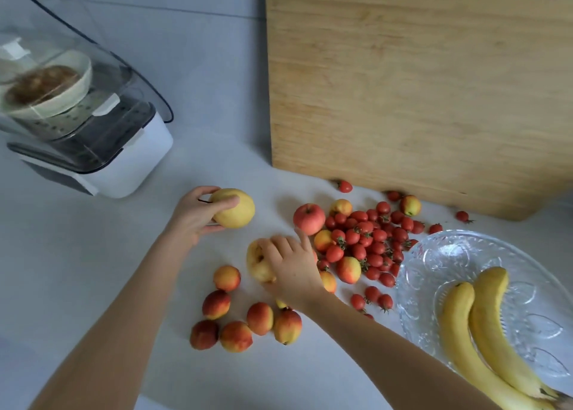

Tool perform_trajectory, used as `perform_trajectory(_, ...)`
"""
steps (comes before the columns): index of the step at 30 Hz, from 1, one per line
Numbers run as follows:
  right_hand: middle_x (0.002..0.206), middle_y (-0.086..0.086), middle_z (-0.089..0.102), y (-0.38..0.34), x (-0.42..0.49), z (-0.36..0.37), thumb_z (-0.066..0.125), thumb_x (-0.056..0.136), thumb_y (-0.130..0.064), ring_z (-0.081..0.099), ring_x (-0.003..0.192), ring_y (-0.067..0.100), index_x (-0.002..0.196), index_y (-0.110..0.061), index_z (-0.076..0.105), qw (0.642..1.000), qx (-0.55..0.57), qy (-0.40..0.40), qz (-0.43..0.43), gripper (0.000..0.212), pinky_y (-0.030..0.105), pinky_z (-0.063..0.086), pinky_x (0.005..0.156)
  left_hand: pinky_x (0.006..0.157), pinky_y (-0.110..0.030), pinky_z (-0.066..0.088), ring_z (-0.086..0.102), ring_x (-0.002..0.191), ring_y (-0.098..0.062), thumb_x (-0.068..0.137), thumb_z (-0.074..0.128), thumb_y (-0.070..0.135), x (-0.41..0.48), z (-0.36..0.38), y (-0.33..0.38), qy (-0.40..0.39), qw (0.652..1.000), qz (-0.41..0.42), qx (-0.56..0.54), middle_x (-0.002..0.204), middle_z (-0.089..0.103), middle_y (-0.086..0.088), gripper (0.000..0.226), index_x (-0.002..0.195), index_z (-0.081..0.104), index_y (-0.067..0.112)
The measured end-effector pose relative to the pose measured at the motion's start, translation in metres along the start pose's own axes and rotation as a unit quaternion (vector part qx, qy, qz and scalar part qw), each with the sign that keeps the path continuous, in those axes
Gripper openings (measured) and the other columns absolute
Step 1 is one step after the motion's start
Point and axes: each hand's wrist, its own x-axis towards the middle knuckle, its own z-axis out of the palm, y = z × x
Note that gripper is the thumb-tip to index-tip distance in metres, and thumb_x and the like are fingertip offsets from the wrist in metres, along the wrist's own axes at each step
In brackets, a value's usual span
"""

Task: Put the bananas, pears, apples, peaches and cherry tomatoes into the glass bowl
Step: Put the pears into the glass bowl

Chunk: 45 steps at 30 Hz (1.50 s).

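A yellow pear (237, 208) is held in the left grip (193, 216) at the far-left edge of the fruit, thumb & fingers curled round it. Whether it is lifted or resting on the desk (93, 270) can't be told. A 2nd pear (255, 267) is clasped from above by the right grip (294, 268), fingers curled over its top. It lies on the desk btw. the peaches and the tomatoes. Both forearms are bare and are stretched in from the near edge.

The glass bowl (449, 254) is set at the right, its rim just beside the tomato heap. Two bananas (486, 316) are already laid in it side by side, stalk ends toward the near-right corner.

The cherry tomatoes (372, 239) are heaped on the desk left of the bowl, w/ strays scattered nr the right forearm and by the foot of the board. One red apple (308, 219) is seen at the heap's far-left side, just beyond the right grip's fingers. A cluster of red-yellow peaches (259, 318) is grouped on the near side, left of the right forearm. Several more red-yellow fruits are mixed in w/ the tomatoes; peach or small apple can't be told.

A wooden cutting board (418, 93) is propped upright against the wall behind the fruit. At far left a white appliance (124, 167) w/ a clear lid is stood, and a bowl of brownish food (46, 84) is visible inside it.
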Motion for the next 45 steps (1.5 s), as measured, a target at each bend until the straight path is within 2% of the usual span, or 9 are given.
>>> perform_trajectory(5, 0.111, 0.003, 0.064, 0.044, -0.078, -0.049, 0.072, 0.067, -0.043, 0.057, 0.102, 0.019, 0.119, -0.019, 0.046, 0.975, 0.104, 0.187, 0.052, 0.063, 0.047, 0.031, 0.104, 0.051, -0.027, 0.056, 0.061, 0.091, -0.026, 0.073, 0.076, 0.013, -0.018, 0.056, 0.013, -0.066, 0.997, 0.045, 0.022, 0.102, 0.054, -0.011, 0.037, 0.102, 0.056, 0.023)
perform_trajectory(11, 0.102, -0.011, 0.054, 0.111, -0.189, -0.113, 0.079, 0.057, -0.046, 0.031, 0.102, -0.017, 0.119, -0.013, 0.050, 0.906, 0.125, 0.229, 0.332, 0.075, 0.042, 0.040, 0.092, 0.073, -0.033, 0.056, 0.061, 0.088, -0.017, 0.043, 0.083, 0.037, -0.077, 0.178, -0.001, -0.210, 0.961, 0.153, 0.096, 0.102, 0.059, 0.000, 0.052, 0.089, 0.058, 0.038)
perform_trajectory(15, 0.102, 0.001, 0.064, 0.160, -0.241, -0.135, 0.087, 0.053, -0.032, 0.050, 0.095, 0.021, 0.121, -0.017, 0.049, 0.839, 0.067, 0.194, 0.504, 0.079, 0.045, 0.041, 0.091, 0.079, -0.027, 0.043, 0.055, 0.092, -0.011, 0.048, 0.078, 0.043, -0.107, 0.263, -0.014, -0.272, 0.883, 0.280, 0.262, 0.100, 0.060, 0.009, 0.058, 0.101, 0.057, 0.034)
perform_trajectory(23, 0.118, -0.001, 0.061, 0.244, -0.269, -0.134, 0.074, 0.061, -0.047, 0.057, 0.105, 0.022, 0.129, -0.028, 0.039, 0.867, -0.057, -0.050, 0.492, 0.079, 0.035, 0.029, 0.091, 0.080, -0.032, 0.044, 0.056, 0.100, -0.027, 0.065, 0.079, 0.026, -0.104, 0.377, -0.021, -0.309, 0.704, 0.434, 0.469, 0.112, 0.058, -0.008, 0.059, 0.118, 0.053, 0.021)
perform_trajectory(30, 0.121, -0.002, 0.059, 0.257, -0.263, -0.112, 0.075, 0.062, -0.036, 0.052, 0.109, 0.021, 0.129, -0.028, 0.032, 0.880, 0.041, -0.072, 0.467, 0.081, 0.032, 0.030, 0.095, 0.075, -0.030, 0.044, 0.055, 0.097, -0.027, 0.058, 0.083, 0.020, -0.091, 0.400, -0.023, -0.367, 0.656, 0.370, 0.546, 0.116, 0.053, -0.007, 0.067, 0.117, 0.051, 0.024)
perform_trajectory(34, 0.134, 0.002, 0.053, 0.257, -0.262, -0.104, 0.078, 0.064, -0.035, 0.048, 0.120, 0.025, 0.136, -0.025, 0.032, 0.883, 0.051, -0.026, 0.467, 0.086, 0.035, 0.033, 0.101, 0.094, -0.035, 0.042, 0.047, 0.115, -0.025, 0.064, 0.080, 0.010, -0.087, 0.391, -0.027, -0.430, 0.631, 0.363, 0.534, 0.130, 0.044, -0.005, 0.066, 0.123, 0.050, 0.021)
perform_trajectory(38, 0.142, 0.004, 0.044, 0.254, -0.256, -0.107, 0.077, 0.069, -0.040, 0.042, 0.128, 0.027, 0.143, -0.023, 0.024, 0.879, 0.021, -0.064, 0.472, 0.092, 0.039, 0.033, 0.106, 0.105, -0.033, 0.034, 0.036, 0.131, -0.023, 0.068, 0.079, 0.010, -0.090, 0.382, -0.025, -0.446, 0.637, 0.350, 0.521, 0.146, 0.034, -0.004, 0.083, 0.138, 0.037, 0.023)
perform_trajectory(41, 0.140, 0.007, 0.045, 0.243, -0.250, -0.120, 0.076, 0.072, -0.032, 0.045, 0.125, 0.030, 0.141, -0.020, 0.030, 0.872, -0.026, -0.067, 0.484, 0.084, 0.041, 0.034, 0.103, 0.104, -0.030, 0.035, 0.036, 0.132, -0.017, 0.070, 0.078, 0.017, -0.098, 0.367, -0.014, -0.441, 0.708, 0.319, 0.451, 0.147, 0.034, 0.000, 0.084, 0.140, 0.032, 0.026)
perform_trajectory(45, 0.103, 0.010, 0.068, 0.194, -0.228, -0.133, 0.064, 0.076, -0.011, 0.060, 0.091, 0.034, 0.104, -0.009, 0.062, 0.883, -0.063, 0.192, 0.424, 0.028, 0.039, 0.042, 0.080, 0.101, -0.031, 0.041, 0.051, 0.118, -0.014, 0.081, 0.067, 0.019, -0.089, 0.307, 0.000, -0.346, 0.792, 0.336, 0.375, 0.129, 0.056, 0.003, 0.040, 0.119, 0.057, 0.023)
